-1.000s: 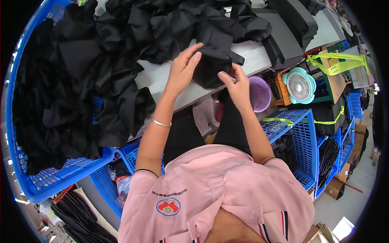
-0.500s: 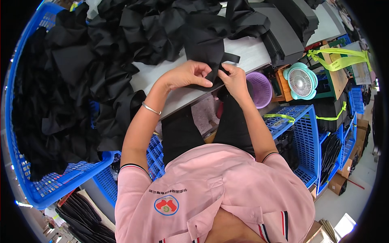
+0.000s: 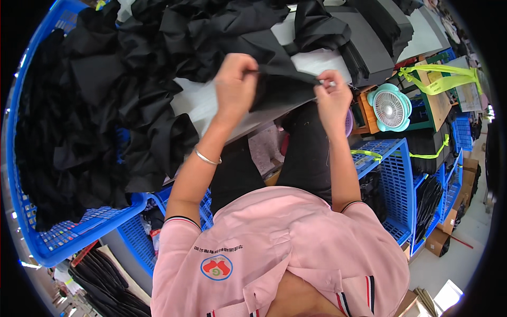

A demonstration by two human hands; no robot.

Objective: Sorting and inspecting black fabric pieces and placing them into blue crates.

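Observation:
A piece of black fabric (image 3: 285, 87) is stretched between my two hands over the front edge of the grey table (image 3: 198, 100). My left hand (image 3: 236, 87), blurred by motion, grips its left side with curled fingers. At the fabric's right corner, my right hand (image 3: 334, 95) pinches the edge between thumb and fingers. Behind and to the left lies a large heap of crumpled black fabric (image 3: 100, 100), part of it spread over the table.
A blue plastic crate (image 3: 45, 253) holds the heap at left. Stacked flat black pieces (image 3: 364, 47) lie at the table's back right. Further right stand a small turquoise fan (image 3: 390, 107), a purple basket (image 3: 349, 122) mostly hidden by my right hand, and blue crates (image 3: 396, 185).
My hands have moved apart, the left up and leftward, the right to the right. The fabric, bunched between them before, is now pulled out wide.

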